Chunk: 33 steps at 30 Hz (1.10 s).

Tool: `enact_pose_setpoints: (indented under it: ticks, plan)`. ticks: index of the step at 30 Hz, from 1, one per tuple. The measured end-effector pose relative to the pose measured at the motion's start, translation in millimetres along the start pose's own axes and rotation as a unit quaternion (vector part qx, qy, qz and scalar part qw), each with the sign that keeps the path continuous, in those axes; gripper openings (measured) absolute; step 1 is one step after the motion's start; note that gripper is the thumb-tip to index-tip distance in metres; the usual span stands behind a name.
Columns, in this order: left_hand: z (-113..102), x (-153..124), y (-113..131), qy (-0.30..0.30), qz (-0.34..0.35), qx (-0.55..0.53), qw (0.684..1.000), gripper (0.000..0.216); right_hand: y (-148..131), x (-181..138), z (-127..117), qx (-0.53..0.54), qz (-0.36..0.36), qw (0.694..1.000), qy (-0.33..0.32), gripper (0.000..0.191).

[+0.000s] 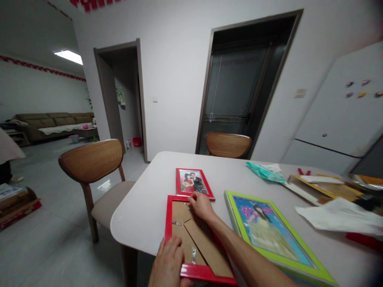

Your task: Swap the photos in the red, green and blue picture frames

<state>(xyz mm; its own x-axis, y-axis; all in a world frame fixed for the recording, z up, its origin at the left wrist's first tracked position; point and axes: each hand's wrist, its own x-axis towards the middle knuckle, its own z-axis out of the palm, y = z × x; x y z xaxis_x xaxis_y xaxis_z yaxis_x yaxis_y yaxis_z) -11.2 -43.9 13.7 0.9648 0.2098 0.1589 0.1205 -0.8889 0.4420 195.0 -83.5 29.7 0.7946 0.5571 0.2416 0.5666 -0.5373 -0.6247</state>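
A red picture frame (169, 217) lies face down at the table's near edge, its brown backing board (181, 239) and folded stand leg showing. Small metal clips (194, 255) sit along its inner edges. My left hand (169, 261) grips the lower left side of this frame, fingers curled over the rim. At its top edge, the bent fingers of my right hand (202, 206) are closed by the upper clip; the fingertips partly cover that spot. My right forearm hides part of the right rim. Just beyond lies a smaller-looking red frame (194, 183) with a couple's photo, face up.
To the right lies a lime-green frame (272, 235) with a portrait. Further over are green plastic packaging (266, 172), an opened cardboard mailer (326, 187) and crumpled white paper (338, 217). Wooden chairs (92, 159) stand at the table's left and far sides.
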Motion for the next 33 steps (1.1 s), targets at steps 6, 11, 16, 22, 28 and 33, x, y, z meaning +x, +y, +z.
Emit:
enact_pose_setpoints:
  ticks: [6, 11, 16, 22, 28, 33]
  plan:
    - [-12.6, -8.4, -4.9, 0.091, 0.009, -0.135, 0.987, 0.024, 13.1, -48.8, -49.1, 0.198, 0.030, 0.978, 0.055, 0.030]
    - [-24.5, -4.6, 24.5, 0.161, -0.057, -0.401, 0.900, 0.014, -1.6, -103.3, -37.4, 0.557, 0.206, 0.805, -0.007, 0.036]
    - [-22.7, 7.9, 65.2, 0.105, -0.074, -0.562, 0.817, 0.045, -27.0, -122.1, -22.5, 0.657, 0.206, 0.725, 0.002, 0.037]
    - [-19.9, 33.2, 92.8, 0.046, -0.060, -0.620, 0.781, 0.067, 1.8, -108.8, -99.1, 0.619, 0.168, 0.762, 0.089, 0.051]
    - [9.6, 51.6, 117.3, -0.074, -0.050, -0.673, 0.734, 0.064, 63.5, -103.5, -167.2, 0.549, 0.189, 0.809, 0.087, 0.061]
    - [31.4, 60.7, 123.3, -0.130, -0.058, -0.658, 0.739, 0.056, 110.0, -104.6, -202.1, 0.464, 0.234, 0.851, 0.069, 0.053]
